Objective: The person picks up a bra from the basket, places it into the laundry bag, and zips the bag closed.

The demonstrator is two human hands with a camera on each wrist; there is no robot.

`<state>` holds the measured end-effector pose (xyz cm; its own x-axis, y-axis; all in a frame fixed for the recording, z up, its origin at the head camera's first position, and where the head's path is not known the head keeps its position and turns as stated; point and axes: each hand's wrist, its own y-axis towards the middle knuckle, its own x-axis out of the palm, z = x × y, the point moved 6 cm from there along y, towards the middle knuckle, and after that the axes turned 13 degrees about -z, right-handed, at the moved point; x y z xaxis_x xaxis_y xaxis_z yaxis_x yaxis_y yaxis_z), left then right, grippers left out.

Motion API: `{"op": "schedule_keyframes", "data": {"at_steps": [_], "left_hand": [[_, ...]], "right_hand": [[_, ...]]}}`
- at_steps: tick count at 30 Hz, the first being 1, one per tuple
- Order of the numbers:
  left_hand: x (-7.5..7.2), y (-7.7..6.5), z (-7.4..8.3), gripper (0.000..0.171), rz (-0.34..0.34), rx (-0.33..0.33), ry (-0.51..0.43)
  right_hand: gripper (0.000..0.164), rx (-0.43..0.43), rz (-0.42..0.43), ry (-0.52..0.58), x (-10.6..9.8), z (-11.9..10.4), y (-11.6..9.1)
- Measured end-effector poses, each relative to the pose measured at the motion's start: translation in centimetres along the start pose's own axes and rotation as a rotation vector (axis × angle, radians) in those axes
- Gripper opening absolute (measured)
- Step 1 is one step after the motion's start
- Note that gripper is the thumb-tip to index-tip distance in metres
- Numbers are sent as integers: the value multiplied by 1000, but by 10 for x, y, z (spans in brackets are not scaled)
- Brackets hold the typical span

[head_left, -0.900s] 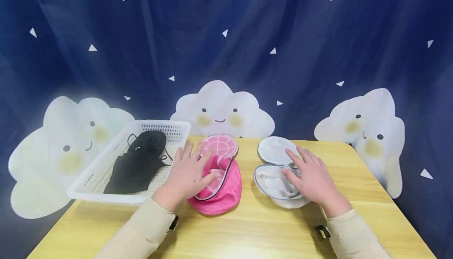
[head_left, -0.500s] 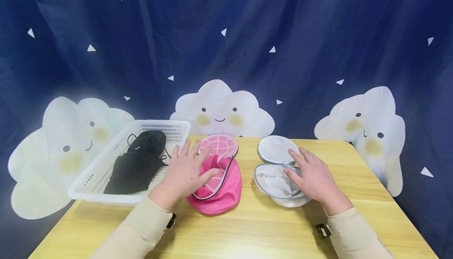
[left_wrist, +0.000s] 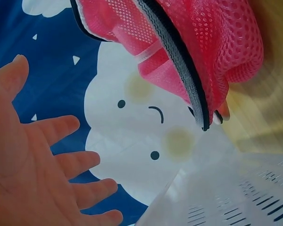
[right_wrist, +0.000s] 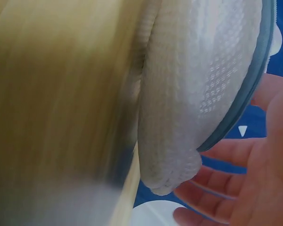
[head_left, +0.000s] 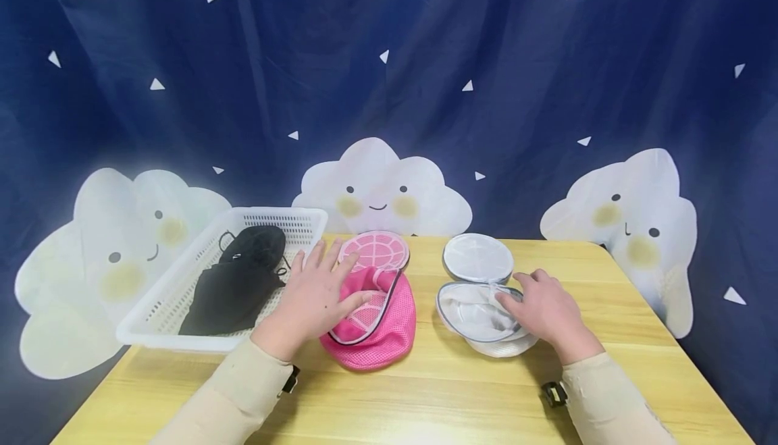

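A pink mesh laundry bag (head_left: 389, 330) stands unzipped on the table, its round lid (head_left: 383, 250) folded back behind it. My left hand (head_left: 306, 300) hovers at the bag's left side, fingers spread and holding nothing; the left wrist view shows it apart from the pink mesh. To the right stands a white mesh laundry bag (head_left: 501, 347) with grey edging, its lid (head_left: 477, 258) also folded back. My right hand (head_left: 550, 310) grips this bag's right side, with the thumb at the opening and fingers curled behind the mesh. In the right wrist view the fingertips are partly hidden by the white bag.
A white plastic basket (head_left: 130, 327) stands on the left of the wooden table (head_left: 425, 404). Black garments (head_left: 234, 293), apparently bras with straps, lie inside it. Behind the table hangs a dark blue curtain (head_left: 389, 46) with clouds and white triangles.
My right hand's fingers have curled in from a straighter pose, and the white bag's right side has shifted slightly right. My left hand has drifted a little left, still spread.
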<state>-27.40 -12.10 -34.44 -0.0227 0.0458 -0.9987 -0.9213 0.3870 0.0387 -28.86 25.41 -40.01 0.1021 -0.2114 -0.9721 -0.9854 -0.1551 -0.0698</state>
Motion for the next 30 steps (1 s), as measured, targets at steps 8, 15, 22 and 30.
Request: {"op": "schedule_keyframes", "data": {"at_steps": [8, 15, 22, 30], "left_hand": [[-4, -1, -8, 83, -60, -23, 10], [-7, -3, -21, 84, -129, -62, 15], [-22, -6, -39, 83, -140, -102, 20], [-45, -9, -60, 83, -173, -139, 24]], "right_hand": [[61, 87, -160, 40, 12, 15, 9], [29, 108, -236, 101, 21, 23, 13], [24, 68, -239, 123, 23, 25, 12], [22, 54, -259, 154, 24, 26, 10]]}}
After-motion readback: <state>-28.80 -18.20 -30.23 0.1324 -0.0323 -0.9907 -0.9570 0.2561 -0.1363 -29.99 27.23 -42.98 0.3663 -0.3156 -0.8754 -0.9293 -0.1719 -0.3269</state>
